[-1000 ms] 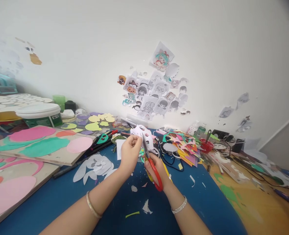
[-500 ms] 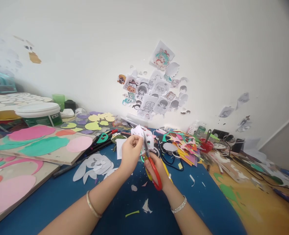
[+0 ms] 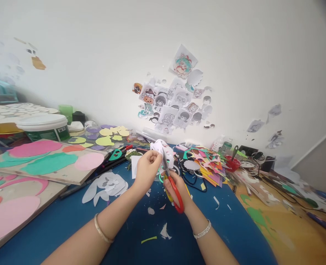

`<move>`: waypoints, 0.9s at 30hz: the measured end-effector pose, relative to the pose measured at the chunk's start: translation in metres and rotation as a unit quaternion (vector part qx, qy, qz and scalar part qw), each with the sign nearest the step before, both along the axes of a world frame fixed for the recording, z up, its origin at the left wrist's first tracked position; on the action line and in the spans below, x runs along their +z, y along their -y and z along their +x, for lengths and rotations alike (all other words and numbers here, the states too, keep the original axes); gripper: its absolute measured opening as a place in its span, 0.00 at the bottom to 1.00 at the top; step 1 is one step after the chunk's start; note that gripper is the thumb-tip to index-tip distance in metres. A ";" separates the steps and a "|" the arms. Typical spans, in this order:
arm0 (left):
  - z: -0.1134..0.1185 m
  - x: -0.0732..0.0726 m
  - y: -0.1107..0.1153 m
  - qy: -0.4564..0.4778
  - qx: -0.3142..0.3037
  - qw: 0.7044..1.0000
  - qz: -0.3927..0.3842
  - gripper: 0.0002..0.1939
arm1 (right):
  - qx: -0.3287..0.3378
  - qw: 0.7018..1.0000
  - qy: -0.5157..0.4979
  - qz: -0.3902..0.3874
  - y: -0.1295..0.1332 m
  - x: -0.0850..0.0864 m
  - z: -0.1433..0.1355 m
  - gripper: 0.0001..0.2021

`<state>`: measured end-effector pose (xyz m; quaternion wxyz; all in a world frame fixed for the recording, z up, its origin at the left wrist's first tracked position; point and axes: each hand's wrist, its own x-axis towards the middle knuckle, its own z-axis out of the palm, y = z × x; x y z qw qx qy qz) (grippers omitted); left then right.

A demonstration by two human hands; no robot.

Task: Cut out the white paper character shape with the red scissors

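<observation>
Near the centre, my left hand (image 3: 148, 167) pinches a small white paper piece (image 3: 157, 146) between thumb and fingers. My right hand (image 3: 179, 189) is closed around the red handle of a pair of scissors (image 3: 179, 198), whose blades point up and touch or pass just beside the paper's right side. A yellow part shows at the left of the handle. Whether the blades are parted is hard to tell. Below the hands lie white scraps (image 3: 165, 232) and a yellow-green strip (image 3: 149, 240) on the blue mat (image 3: 218, 228).
Boards with pink and green shapes (image 3: 52, 163) lie at the left, near a white-lidded tub (image 3: 43, 125). White cutouts (image 3: 107, 186) are left of my hands. Colourful paper scraps (image 3: 209, 163) and a red container (image 3: 233, 163) stand at the right. Drawings (image 3: 168, 116) cover the wall.
The white paper has turned in my left hand, so its top edge now looks rounder. The scissors and right hand have shifted only slightly.
</observation>
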<state>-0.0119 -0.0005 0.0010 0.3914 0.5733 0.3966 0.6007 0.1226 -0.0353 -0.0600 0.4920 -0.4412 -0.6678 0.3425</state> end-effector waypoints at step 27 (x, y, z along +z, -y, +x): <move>-0.014 0.011 -0.008 -0.078 -0.065 0.994 0.045 0.07 | 0.004 1.000 0.011 0.010 -0.001 0.001 0.005 0.21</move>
